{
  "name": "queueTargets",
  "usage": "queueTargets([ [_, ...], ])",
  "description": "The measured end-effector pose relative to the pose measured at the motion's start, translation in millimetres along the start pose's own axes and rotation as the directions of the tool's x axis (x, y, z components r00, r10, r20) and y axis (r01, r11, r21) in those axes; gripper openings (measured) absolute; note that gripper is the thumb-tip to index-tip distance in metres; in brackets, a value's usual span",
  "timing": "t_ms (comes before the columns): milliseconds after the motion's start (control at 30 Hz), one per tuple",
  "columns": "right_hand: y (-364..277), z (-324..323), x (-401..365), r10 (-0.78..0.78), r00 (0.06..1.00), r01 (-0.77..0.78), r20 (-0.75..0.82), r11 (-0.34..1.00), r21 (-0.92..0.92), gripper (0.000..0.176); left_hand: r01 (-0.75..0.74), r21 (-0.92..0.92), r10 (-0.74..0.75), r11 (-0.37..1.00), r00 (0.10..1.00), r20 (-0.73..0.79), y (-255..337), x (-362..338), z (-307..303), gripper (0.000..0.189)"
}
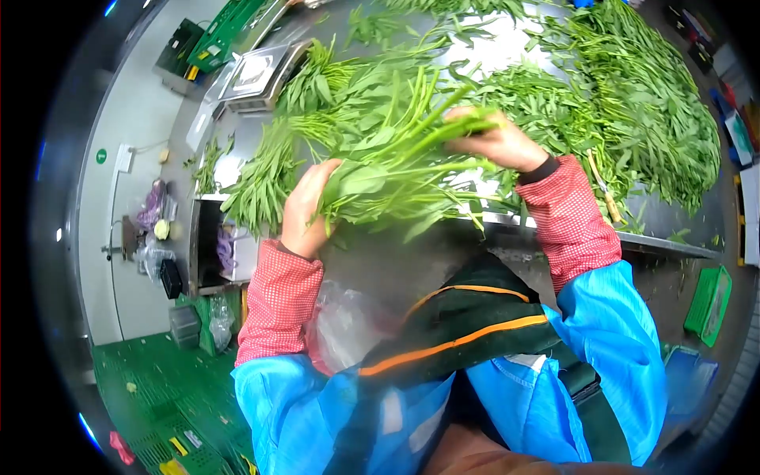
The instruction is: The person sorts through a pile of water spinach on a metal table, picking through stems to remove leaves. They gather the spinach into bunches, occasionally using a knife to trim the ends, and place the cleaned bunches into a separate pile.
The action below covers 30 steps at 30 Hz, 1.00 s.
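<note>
Main risk: loose stems slipping out and dropping past the counter (pixel 669 222) edge, likely if the grip is uneven, since the bunch (pixel 380 174) fans out. Leaves could also bruise if squeezed. Bunch looks fresh, bright green, long slim stems, pointed leaves, some ends sticking out. It's held between both hands over the counter's near edge. Right hand (pixel 499 142) fingers pinch the stems; left hand (pixel 307 210) cups the leafy side, its fingers mostly hidden, can't tell how tight.
</note>
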State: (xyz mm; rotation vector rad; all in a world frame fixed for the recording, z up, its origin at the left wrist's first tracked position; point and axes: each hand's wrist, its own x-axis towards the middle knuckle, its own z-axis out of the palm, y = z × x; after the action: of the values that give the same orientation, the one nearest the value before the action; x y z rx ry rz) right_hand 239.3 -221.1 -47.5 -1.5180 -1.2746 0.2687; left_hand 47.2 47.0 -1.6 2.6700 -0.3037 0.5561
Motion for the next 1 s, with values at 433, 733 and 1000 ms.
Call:
queueTargets([
  [433, 17, -85, -93, 0.278, 0.838, -0.488, -0.47, 0.766, -0.417, 0.02, 0.237, -0.072, -0.217, 0.969, 0.952, 0.214, -14, 33, 42, 0.046],
  [733, 4, -50, -40, -0.05, 0.897, -0.37, -0.439, 0.458, -0.808, 0.031, 0.04, 0.234, -0.092, 0.971, 0.972, 0.217, -24, 82, 93, 0.048],
  [1000, 83, -144, -104, 0.022, 0.758, -0.434, -0.652, 0.763, -0.479, 0.01, 0.029, 0.277, -0.184, 0.96, 0.812, 0.554, -22, 116, 84, 0.029],
])
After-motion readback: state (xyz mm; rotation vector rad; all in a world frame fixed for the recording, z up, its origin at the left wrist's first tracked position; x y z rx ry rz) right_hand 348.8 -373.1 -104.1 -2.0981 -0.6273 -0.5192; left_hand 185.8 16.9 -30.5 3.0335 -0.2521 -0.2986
